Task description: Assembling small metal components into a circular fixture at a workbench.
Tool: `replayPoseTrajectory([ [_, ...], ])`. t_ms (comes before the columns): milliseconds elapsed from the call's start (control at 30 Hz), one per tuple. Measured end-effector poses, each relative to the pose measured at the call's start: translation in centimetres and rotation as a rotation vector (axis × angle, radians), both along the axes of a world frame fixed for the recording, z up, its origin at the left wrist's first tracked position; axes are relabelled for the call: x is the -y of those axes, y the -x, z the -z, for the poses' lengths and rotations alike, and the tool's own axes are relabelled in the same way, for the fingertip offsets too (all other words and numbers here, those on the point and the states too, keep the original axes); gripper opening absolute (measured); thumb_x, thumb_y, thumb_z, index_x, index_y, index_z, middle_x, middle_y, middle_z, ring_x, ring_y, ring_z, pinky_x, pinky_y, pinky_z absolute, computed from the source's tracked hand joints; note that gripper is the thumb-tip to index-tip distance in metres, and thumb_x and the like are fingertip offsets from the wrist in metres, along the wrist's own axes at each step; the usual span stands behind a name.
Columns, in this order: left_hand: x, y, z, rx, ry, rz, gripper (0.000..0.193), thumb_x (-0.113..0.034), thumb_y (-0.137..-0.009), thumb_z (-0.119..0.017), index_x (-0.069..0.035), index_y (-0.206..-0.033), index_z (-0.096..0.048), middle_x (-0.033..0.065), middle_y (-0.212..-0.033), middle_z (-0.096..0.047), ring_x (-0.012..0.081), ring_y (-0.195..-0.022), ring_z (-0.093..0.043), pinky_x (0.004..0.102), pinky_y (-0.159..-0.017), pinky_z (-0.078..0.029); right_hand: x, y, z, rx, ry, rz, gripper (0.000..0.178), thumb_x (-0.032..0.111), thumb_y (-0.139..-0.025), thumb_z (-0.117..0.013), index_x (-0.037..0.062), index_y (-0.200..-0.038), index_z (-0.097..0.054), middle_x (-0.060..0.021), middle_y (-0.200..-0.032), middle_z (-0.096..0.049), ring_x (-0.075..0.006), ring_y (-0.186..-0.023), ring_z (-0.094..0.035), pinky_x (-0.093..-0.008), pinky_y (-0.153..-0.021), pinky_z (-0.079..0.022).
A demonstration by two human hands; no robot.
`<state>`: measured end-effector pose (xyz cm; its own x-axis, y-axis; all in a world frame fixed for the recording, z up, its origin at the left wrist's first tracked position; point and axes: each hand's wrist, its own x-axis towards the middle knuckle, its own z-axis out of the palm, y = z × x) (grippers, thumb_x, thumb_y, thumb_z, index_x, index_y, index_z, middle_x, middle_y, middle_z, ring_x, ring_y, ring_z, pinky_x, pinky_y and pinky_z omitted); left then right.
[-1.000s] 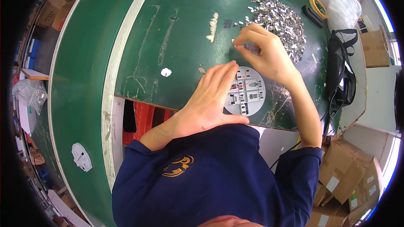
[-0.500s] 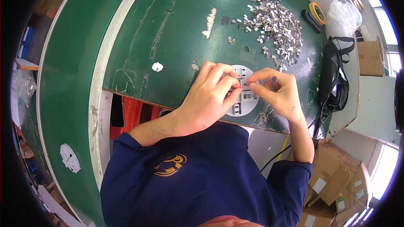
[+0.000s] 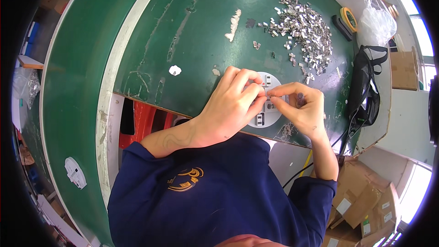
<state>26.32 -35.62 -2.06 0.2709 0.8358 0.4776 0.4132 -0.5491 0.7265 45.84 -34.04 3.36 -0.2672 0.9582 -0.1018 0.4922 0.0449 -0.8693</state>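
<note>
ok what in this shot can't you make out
In the head view:
Left part of the round grey plastic disc: hidden by the bare left hand.
Whatever the bare right hand may pinch: too small, covered by that hand.
Single pieces in the heap of small silvery parts: too small, overlapping.
Brown cardboard boxes, lower right: cut off by the bottom edge.

Green tabletop (image 3: pixel 206 64), upper centre; second green surface (image 3: pixel 73 100), left; bright windows (image 3: pixel 420 29), upper right; cardboard boxes (image 3: pixel 363 178) at lower right.
</note>
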Motion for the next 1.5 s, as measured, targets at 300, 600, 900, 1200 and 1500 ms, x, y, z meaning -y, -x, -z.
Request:
replayPoseTrajectory([
  [300, 0.0, 0.1, 0.0, 0.002, 0.032, 0.018, 0.016, 0.0, -0.079, -0.074, 0.0, -0.091, -0.064, 0.009, -0.113, -0.056, 0.0256, -0.099, -0.053, 0.035, -0.081, -0.05, 0.3, 0.5, -0.4, 0.056, -0.046, -0.015, 0.01, 0.002, -0.08, -0.073, 0.0021, -0.09, -0.073, 0.0004, -0.083, -0.073, 0.0022, -0.051, -0.04, -0.0194, -0.044, -0.03],
  [600, 0.1, 0.9, -0.3, 0.045, 0.03, 0.023, 0.016, 0.0, -0.079, -0.074, -0.003, -0.091, -0.064, 0.0069, -0.112, -0.057, 0.0246, -0.097, -0.054, 0.035, -0.08, -0.049, -0.5, 0.4, -0.8, 0.132, -0.071, -0.121, 0.011, 0.0, -0.08, -0.073, 0.0018, -0.09, -0.073, -0.0031, -0.087, -0.072, -0.004, -0.057, -0.052, -0.0219, -0.049, -0.039],
  [900, 0.4, 1.3, 0.0, 0.118, 0.075, -0.026, 0.017, -0.001, -0.078, -0.075, -0.003, -0.089, -0.063, 0.0074, -0.107, -0.06, 0.0255, -0.091, -0.058, 0.0348, -0.079, -0.047, -1.1, 1.0, -0.1, 0.079, -0.194, -0.238, 0.012, -0.003, -0.078, -0.072, -0.0003, -0.09, -0.071, -0.0084, -0.088, -0.066, -0.0194, -0.071, -0.064, -0.0298, -0.064, -0.05],
  [1200, 0.3, 1.2, 0.2, 0.118, 0.058, -0.045, 0.016, 0.001, -0.079, -0.074, -0.002, -0.089, -0.062, 0.0078, -0.105, -0.06, 0.0256, -0.091, -0.059, 0.0346, -0.079, -0.048, -2.3, 2.8, -2.2, 0.314, -0.052, -0.267, 0.014, 0.001, -0.077, -0.071, -0.0022, -0.091, -0.071, -0.0123, -0.084, -0.065, -0.026, -0.07, -0.065, -0.0335, -0.066, -0.051],
  [1500, 0.2, 1.1, 0.2, 0.125, 0.05, -0.047, 0.016, 0.002, -0.079, -0.073, -0.002, -0.089, -0.062, 0.008, -0.104, -0.06, 0.0262, -0.091, -0.059, 0.0354, -0.078, -0.048, -1.6, 2.4, -2.5, 0.25, -0.029, -0.212, 0.01, 0.0, -0.077, -0.069, -0.0041, -0.086, -0.068, -0.0159, -0.082, -0.063, -0.0336, -0.069, -0.063, -0.0368, -0.066, -0.051],
])
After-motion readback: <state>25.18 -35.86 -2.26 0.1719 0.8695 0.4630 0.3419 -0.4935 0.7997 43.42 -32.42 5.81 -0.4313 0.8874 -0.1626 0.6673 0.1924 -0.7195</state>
